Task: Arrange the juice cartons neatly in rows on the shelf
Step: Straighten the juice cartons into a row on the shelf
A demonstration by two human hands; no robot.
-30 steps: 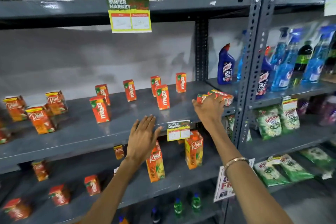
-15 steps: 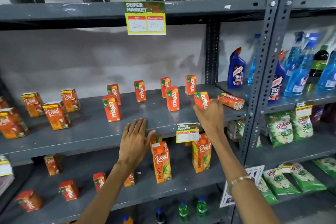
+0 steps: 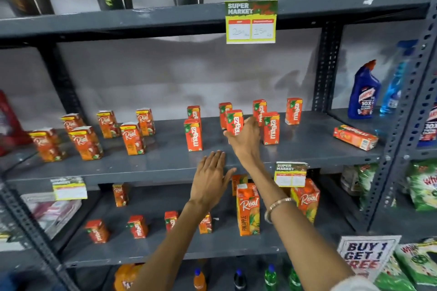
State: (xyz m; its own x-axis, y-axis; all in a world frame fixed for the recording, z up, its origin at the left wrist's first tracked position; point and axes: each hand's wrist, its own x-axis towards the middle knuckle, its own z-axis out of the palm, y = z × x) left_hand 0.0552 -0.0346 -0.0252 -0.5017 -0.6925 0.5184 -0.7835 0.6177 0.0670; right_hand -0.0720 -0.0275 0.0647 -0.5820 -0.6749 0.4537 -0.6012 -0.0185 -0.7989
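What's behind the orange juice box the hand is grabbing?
Right behind the Maaza carton in the right hand stands another Maaza carton, partly covered. Behind that, bare wall.

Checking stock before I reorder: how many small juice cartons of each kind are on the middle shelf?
Real cartons: 6
Maaza cartons, upright: 7, one in the right hand grip
Flat carton, brand unclear: 1
Total: 14

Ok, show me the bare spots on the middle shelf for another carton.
Free: the stretch between the rightmost front Maaza carton and the toppled carton, and the front strip by the left hand. Crowded: around the carton held by the right hand, and among the Real cartons.
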